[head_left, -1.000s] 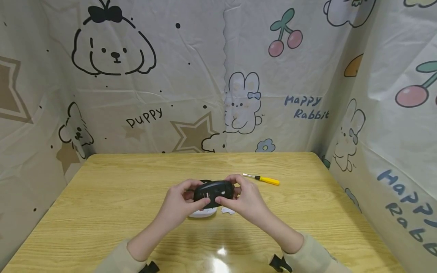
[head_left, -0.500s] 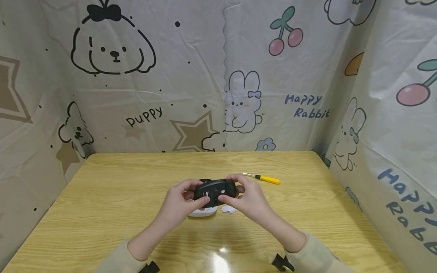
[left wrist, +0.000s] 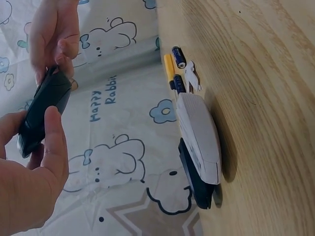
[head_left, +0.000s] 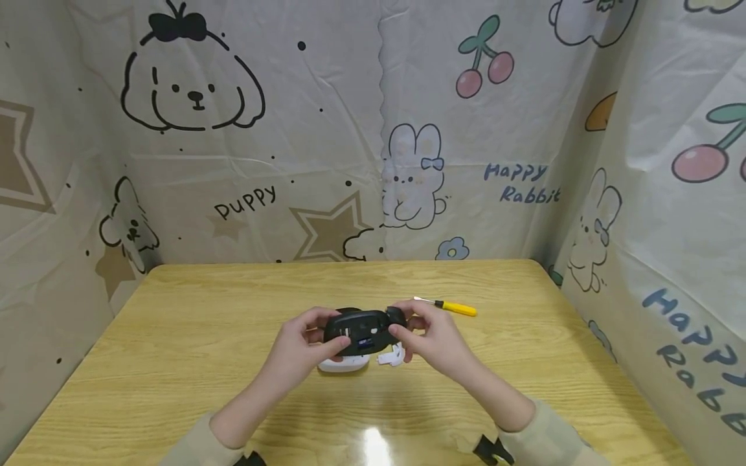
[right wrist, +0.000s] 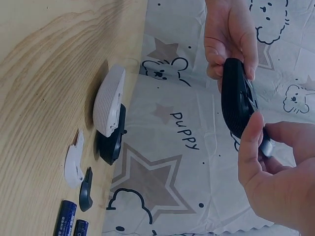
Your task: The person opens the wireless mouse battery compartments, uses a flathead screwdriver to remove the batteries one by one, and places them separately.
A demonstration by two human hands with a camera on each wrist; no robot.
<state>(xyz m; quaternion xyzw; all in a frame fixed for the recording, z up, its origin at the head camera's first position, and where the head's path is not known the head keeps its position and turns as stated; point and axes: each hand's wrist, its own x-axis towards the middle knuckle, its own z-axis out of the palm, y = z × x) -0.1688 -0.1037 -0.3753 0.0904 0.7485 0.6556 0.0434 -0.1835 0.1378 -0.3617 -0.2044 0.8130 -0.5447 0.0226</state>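
A black computer mouse [head_left: 352, 331], underside toward the head camera, is held above the table. My left hand [head_left: 298, 343] grips its left end between thumb and fingers. At its right end my right hand [head_left: 437, 338] pinches a small black cover [head_left: 396, 316], which stands partly off the body. Something blue, like a battery, shows in the opening below the cover. Beneath lies a white mouse [left wrist: 199, 135] with ribbed sides, and a black mouse-like part [left wrist: 194, 182] beside it. A white cover piece [right wrist: 75, 160] and a small black piece [right wrist: 85, 189] lie close by.
Two blue batteries, one standing out as the larger battery [right wrist: 65, 219], lie on the wooden table [head_left: 233, 291]. A yellow-handled screwdriver [head_left: 457, 308] rests behind my right hand. Printed cloth [head_left: 326, 129] hangs around the table's back and sides.
My right hand has shifted slightly right, drawing the black cover away from the mouse body. A blue spot now shows in the underside. My left hand has moved a little left.
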